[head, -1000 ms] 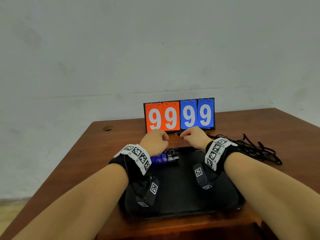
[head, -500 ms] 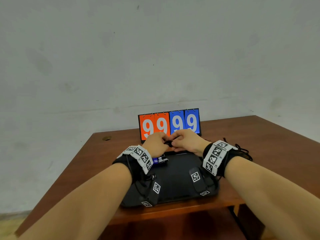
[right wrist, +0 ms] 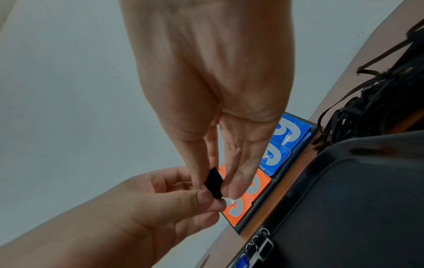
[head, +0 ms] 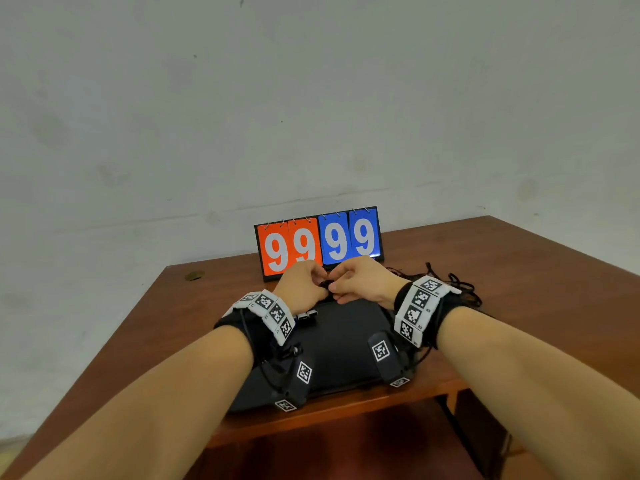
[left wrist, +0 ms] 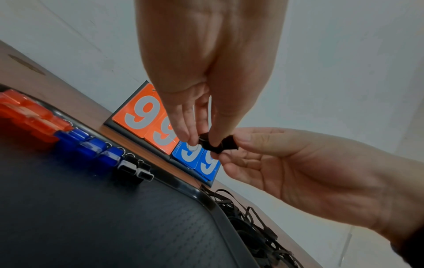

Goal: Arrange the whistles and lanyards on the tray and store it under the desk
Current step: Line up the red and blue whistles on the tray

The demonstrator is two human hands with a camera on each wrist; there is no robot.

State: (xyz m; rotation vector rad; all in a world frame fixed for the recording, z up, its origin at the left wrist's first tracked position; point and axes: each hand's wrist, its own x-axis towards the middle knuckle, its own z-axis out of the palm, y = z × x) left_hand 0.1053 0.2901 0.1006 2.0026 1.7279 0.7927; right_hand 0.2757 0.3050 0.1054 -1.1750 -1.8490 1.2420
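Both hands meet over the far edge of the black tray point(head: 339, 344), just in front of the scoreboard. My left hand point(head: 304, 289) and my right hand point(head: 360, 282) both pinch one small black whistle point(left wrist: 215, 145) between thumb and fingertips; it also shows in the right wrist view as the black whistle point(right wrist: 214, 183). A thin ring shows at the whistle beside the left fingertips point(left wrist: 189, 137). On the tray's far edge lie orange whistles point(left wrist: 30, 116), blue whistles point(left wrist: 87, 145) and black whistles point(left wrist: 137, 170) in a row. A tangle of black lanyards point(head: 460, 289) lies on the desk right of the tray.
A flip scoreboard point(head: 318, 240) reading 9999 stands behind the tray. The brown desk point(head: 536, 306) ends at a grey wall, with a round cable hole point(head: 194, 276) at its far left. The tray's near edge sits close to the desk's front edge.
The hands were apart at the tray's far edge; they have come together and now hold the black whistle between them. The head view has shifted, so the desk looks smaller.
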